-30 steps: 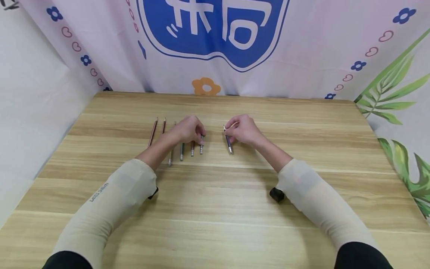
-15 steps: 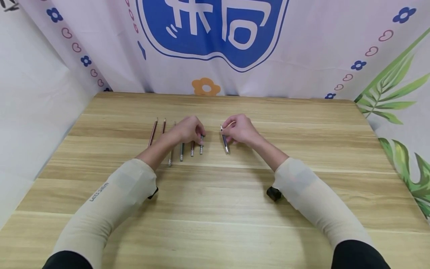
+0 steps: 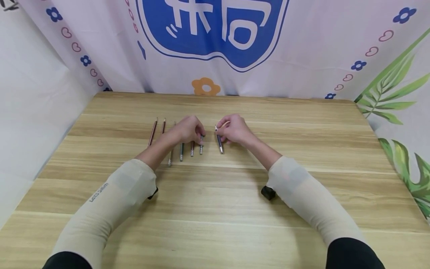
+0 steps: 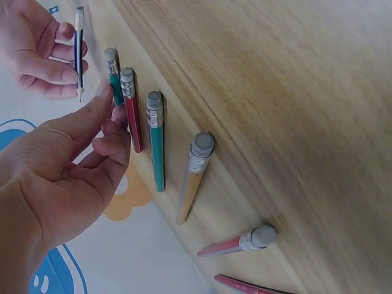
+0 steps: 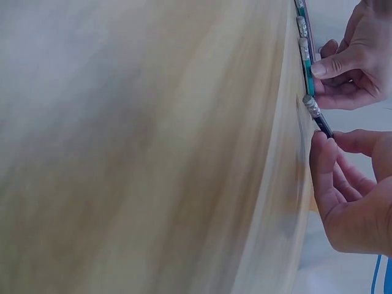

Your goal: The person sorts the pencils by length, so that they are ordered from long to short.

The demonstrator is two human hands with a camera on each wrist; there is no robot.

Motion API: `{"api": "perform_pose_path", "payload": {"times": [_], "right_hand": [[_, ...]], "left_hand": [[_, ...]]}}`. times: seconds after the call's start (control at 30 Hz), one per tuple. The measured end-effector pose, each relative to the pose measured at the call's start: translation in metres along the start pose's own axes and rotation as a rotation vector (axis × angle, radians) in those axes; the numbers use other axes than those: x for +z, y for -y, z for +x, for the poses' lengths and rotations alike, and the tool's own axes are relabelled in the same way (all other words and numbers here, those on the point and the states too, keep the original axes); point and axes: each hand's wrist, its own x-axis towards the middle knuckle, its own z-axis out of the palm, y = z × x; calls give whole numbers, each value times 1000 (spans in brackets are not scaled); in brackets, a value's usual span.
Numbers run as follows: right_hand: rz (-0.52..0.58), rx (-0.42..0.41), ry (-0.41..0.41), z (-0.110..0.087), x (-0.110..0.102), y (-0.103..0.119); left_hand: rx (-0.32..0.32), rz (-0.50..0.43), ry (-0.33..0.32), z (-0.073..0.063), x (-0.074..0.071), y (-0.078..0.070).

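Note:
In the head view my left hand is at the right end of a row of pencils. Its thumb and fingers pinch a short green pencil with a grey eraser, seen in the left wrist view. Beside it lie a red pencil, another green pencil and a yellow pencil. Farther left are a pink-red pencil and a dark red pencil. My right hand pinches a dark blue pencil near its sharpened tip, eraser end toward me, a small gap from the green one.
The pencils lie on a wood-grain table. A white cloth with a blue emblem hangs behind its far edge. Black wrist-camera parts stick out under the sleeves.
My right hand has slid left with the dark blue pencil, narrowing the gap to the row. The left hand stays at the short green pencil.

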Motion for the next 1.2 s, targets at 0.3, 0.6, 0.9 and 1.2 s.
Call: {"api": "perform_pose_path", "payload": {"times": [0.3, 0.6, 0.9, 1.2], "right_hand": [[26, 18, -2, 4, 11, 2], [30, 58, 0, 7, 19, 5], [4, 68, -26, 11, 25, 9], [0, 60, -51, 14, 29, 8]], "left_hand": [[9, -4, 10, -1, -1, 0], [4, -16, 15, -3, -2, -1], [9, -19, 24, -2, -2, 2], [32, -10, 20, 0, -1, 3]]}}
